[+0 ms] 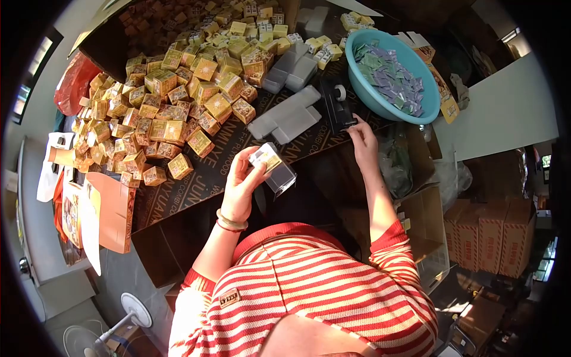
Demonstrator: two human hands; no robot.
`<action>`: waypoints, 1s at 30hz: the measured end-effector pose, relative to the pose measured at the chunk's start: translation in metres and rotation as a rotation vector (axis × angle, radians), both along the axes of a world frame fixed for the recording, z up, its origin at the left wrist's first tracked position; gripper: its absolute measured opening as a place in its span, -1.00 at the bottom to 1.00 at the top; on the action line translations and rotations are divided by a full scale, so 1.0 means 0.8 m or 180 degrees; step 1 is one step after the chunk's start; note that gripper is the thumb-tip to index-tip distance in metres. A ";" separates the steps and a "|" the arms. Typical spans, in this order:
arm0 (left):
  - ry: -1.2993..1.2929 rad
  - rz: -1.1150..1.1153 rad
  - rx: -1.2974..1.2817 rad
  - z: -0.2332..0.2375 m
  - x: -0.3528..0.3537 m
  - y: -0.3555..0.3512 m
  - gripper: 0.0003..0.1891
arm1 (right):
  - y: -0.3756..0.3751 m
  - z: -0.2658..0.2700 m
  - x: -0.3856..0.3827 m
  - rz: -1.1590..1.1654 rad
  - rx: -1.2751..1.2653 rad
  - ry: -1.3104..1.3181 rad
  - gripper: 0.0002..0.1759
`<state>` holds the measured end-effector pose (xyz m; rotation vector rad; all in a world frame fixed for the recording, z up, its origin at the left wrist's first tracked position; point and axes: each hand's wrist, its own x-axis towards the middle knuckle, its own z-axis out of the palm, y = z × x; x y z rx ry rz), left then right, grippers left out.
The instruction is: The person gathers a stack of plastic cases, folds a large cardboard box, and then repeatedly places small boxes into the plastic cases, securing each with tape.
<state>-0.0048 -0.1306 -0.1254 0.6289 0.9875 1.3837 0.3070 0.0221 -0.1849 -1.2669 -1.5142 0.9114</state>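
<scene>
Grip: left hand (242, 181) closed on the upper end of a clear case (282, 177), above the table's (178, 203) near edge; right hand (364, 141) at the tape dispenser (335, 106), closure unclear. Case: probably light, stiff, slippery, crackable; best held by its sides. Oblong, glossy; yellow-and-white box (269, 161) at gripped end. Beyond: yellow boxes (166, 131).

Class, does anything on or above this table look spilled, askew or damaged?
Small boxes lie jumbled at picture left, tilted every way, which looks spilled rather than stacked. The clear case in the left hand shows no obvious damage.
</scene>
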 end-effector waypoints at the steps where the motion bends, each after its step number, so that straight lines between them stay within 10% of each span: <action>1: -0.0016 0.0019 0.0010 0.000 0.001 0.002 -0.58 | -0.002 -0.007 -0.002 -0.0114 0.0137 -0.0115 -0.85; 7: -0.0088 -0.0207 0.0306 0.003 -0.008 0.009 -0.58 | -0.046 0.025 -0.034 -0.0841 0.1163 -0.0898 -0.79; 18: 0.3360 0.0288 0.1798 0.023 0.010 -0.002 -0.34 | -0.133 0.121 -0.168 0.1410 -0.1118 0.1546 -0.48; 30: 0.3073 0.0320 0.1551 0.011 -0.015 -0.004 -0.41 | -0.125 0.091 -0.199 0.1470 -0.1288 0.1588 -0.37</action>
